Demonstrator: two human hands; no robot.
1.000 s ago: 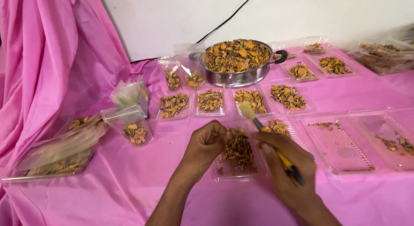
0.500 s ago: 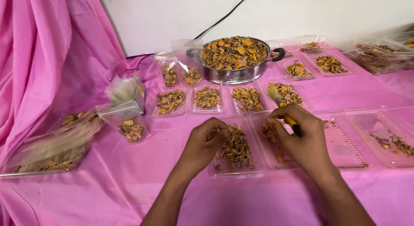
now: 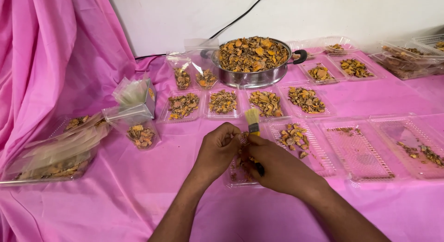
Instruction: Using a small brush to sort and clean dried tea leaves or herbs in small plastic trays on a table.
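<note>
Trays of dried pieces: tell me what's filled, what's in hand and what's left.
Filled: four small trays in a row before the steel pot, more behind right. In hand: left hand and right hand, holding a brush, meet over a clear tray. Left: two near-bare trays at right; the pot is heaped.

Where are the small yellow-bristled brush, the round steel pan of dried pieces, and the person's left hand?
Small yellow-bristled brush (image 3: 252,116), head view, on bristles.
Round steel pan (image 3: 249,78), head view, on front wall.
Left hand (image 3: 219,148), head view, on its back.
</note>
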